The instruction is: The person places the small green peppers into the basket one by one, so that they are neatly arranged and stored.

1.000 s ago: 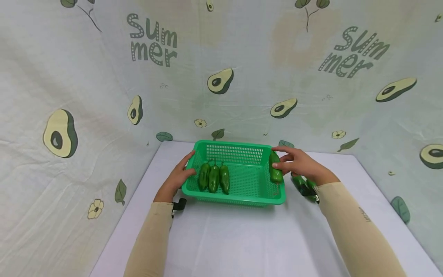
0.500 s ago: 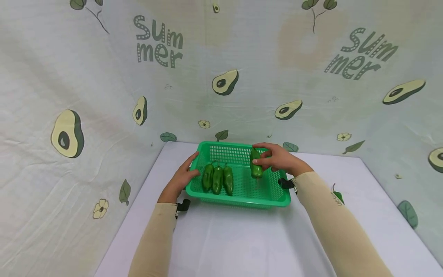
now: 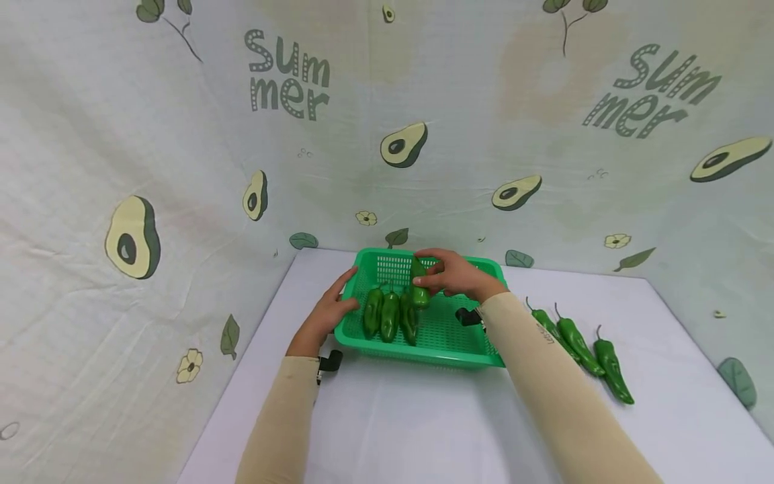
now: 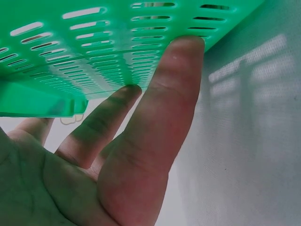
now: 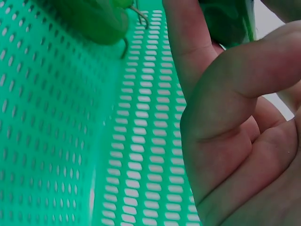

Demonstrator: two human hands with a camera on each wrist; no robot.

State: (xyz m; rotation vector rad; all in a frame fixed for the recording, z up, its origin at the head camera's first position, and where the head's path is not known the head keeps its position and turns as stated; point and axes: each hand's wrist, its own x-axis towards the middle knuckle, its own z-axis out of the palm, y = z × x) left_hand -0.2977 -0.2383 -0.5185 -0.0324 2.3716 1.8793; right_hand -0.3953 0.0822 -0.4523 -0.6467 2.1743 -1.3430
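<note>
In the head view a green plastic basket (image 3: 423, 354) stands on the table. My left hand (image 3: 326, 316) holds its left end, thumb over the rim. The left wrist view shows fingers (image 4: 155, 108) against the slotted outer wall. Over the basket's inside, my right hand (image 3: 453, 275) pinches a green chili pepper (image 3: 419, 296) between thumb and fingers; part of that pepper (image 5: 230, 21) shows in the right wrist view. Just left of it, three more green chili peppers (image 3: 390, 316) lie side by side in the basket. The held one partly covers the rightmost.
Several green chili peppers (image 3: 612, 370) lie on the white table (image 3: 411, 430) to the right, one partly behind the right sleeve (image 3: 544, 376). A printed cloth (image 3: 338, 168) with avocados hangs behind and at both sides. Small dark cameras (image 3: 330, 361) sit at the wrists.
My right hand has carried the chili pepper leftward from the basket's right wall to beside the three peppers. My left hand has stayed on the basket. The view has shifted slightly.
</note>
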